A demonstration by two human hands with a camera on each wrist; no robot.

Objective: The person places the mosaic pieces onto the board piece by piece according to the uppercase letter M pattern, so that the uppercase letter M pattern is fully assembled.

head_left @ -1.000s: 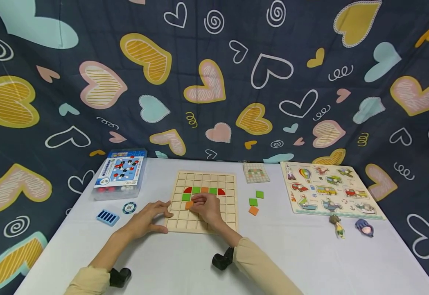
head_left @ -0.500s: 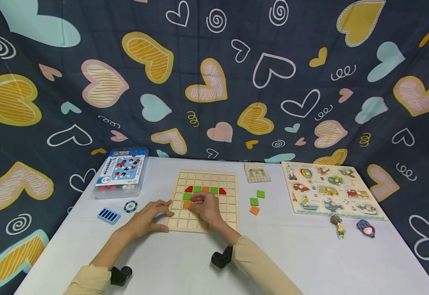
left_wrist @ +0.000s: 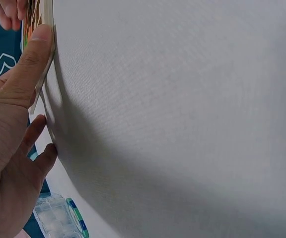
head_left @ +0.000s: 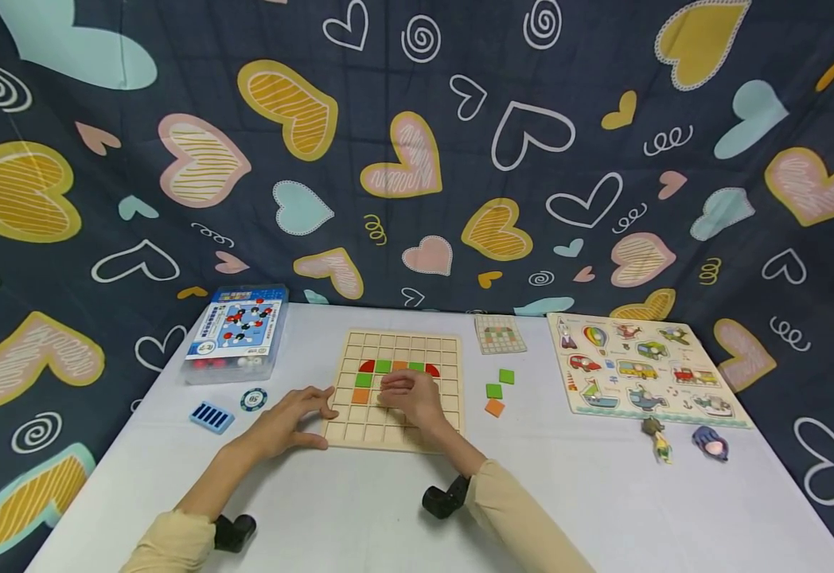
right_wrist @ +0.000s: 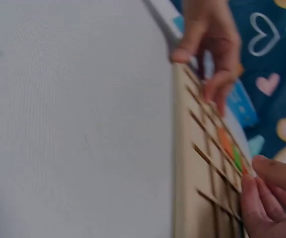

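Nearest the viewer, the left hand (head_left: 290, 420) is laid against the near-left corner of the square wooden grid board (head_left: 397, 390), its fingers spread and fairly straight, the thumb pressed along the board's edge as the left wrist view shows (left_wrist: 31, 59); nothing is held in it. On the board itself, right of that hand, the right hand (head_left: 410, 395) is rested over the middle cells with its fingers loosely curled; whether a tile is pinched beneath them cannot be told. Just left of those fingers an orange square tile (head_left: 360, 395) is seated in a cell, with a green square tile (head_left: 363, 380) in the cell behind it and a row of red, green and orange tiles (head_left: 399, 367) further back. Right of the board, three loose tiles (head_left: 496, 391), two green and one orange, are lying on the white table (head_left: 360, 509). Behind the board's far-right corner a small pattern card (head_left: 500, 334) is placed. Risk is judged as follows: seated tiles could be dislodged by the right hand's heel or sleeve, and the board could slide if the left hand's bracing is relaxed.
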